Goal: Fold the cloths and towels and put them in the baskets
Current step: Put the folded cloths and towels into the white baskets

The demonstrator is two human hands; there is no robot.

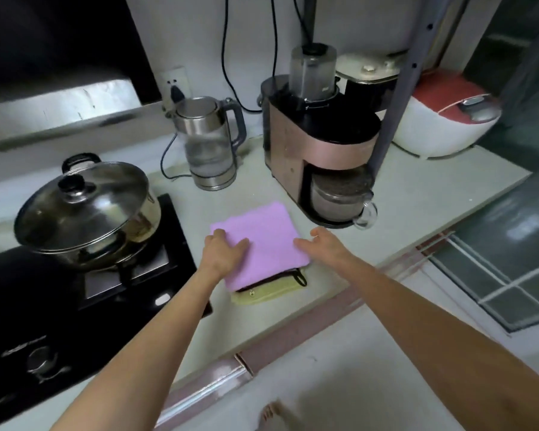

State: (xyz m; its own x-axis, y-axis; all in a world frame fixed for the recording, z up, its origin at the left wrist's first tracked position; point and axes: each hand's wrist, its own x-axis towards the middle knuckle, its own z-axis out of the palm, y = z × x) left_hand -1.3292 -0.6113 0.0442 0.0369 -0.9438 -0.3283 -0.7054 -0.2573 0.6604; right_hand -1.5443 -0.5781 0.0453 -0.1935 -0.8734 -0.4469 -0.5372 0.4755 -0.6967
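Nearest to us, our two bare forearms reach up from the bottom of the frame to the middle of the counter [417,197]. Our left hand [223,251] lies flat on the left edge of the folded pink towel [259,241], fingers spread and pressing down. Our right hand [322,244] is at the towel's right edge, fingers loosely extended and open; we cannot tell whether they touch the fabric.

The pink towel sits in the centre of the frame on top of a small stack: beneath it a dark cloth [269,279] shows as a thin edge, and under that a yellow-green cloth [262,295] with a black hanging loop at its right corner.

We can read no writing; the marks on the black stove [28,353] at lower left are too blurred. On the stove stands a steel pot [91,213] under a glass lid, contents not visible. Above the stack, a glass kettle [210,144] holds some water. Right of it a pink-and-black machine [318,141] has a glass jug [339,197] docked in its base, with something dark inside. At upper right sits a red-and-white rice cooker [445,119], lid closed.
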